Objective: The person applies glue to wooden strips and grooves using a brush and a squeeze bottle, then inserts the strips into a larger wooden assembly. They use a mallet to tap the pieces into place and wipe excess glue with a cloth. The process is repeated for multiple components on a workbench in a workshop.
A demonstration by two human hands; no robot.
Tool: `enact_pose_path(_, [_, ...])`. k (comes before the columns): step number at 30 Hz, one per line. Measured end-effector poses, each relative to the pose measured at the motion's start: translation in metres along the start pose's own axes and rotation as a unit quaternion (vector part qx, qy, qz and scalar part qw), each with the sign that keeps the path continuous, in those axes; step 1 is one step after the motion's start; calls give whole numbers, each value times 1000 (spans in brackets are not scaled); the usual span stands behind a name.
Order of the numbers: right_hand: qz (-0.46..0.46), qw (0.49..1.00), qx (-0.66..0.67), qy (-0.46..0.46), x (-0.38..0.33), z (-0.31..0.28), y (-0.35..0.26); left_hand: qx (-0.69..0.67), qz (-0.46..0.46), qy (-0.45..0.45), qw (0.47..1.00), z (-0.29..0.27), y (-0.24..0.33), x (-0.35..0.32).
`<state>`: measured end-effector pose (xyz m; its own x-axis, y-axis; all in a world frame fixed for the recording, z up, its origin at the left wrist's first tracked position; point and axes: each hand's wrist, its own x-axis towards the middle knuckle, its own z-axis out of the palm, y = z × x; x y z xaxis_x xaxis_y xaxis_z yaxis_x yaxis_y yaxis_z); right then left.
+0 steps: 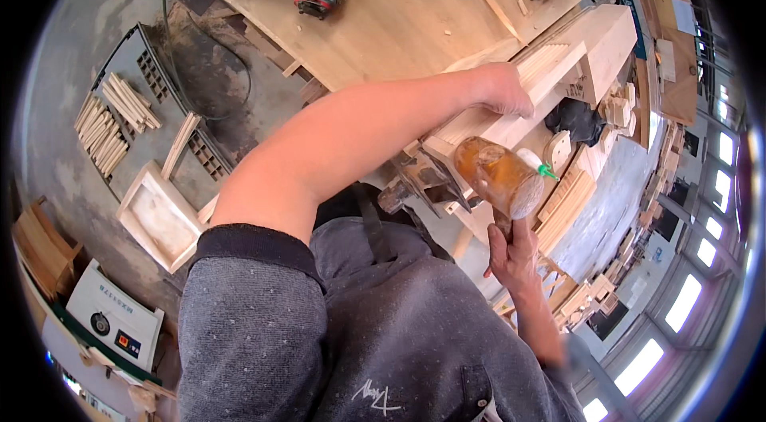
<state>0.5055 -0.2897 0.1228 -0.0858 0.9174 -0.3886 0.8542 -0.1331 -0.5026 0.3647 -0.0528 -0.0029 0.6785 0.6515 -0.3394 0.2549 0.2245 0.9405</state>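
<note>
The left hand bends over the wood piece, its grip hard to tell; the right hand wraps the amber mallet, near the wood's end. For tapping, best keep the 2 hands apart

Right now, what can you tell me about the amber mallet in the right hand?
The mallet has a thick, cylindrical head of translucent-looking amber material, perhaps plastic, with a scuffed, whitish end. A short stretch of brown handle, apparently wooden, shows before the gripping right hand hides the rest. The head slants in front of pale wood; I can't tell whether they touch.
</note>
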Motion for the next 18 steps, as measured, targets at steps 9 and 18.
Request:
enact_pose_path(9, [-73, 996, 2, 46, -4, 9, 19, 23, -1, -3, 1000, 0, -4, 2])
enact_pose_path(18, [49, 994, 50, 79, 3, -41, -17, 32, 2, 65, 997, 15, 0, -2])
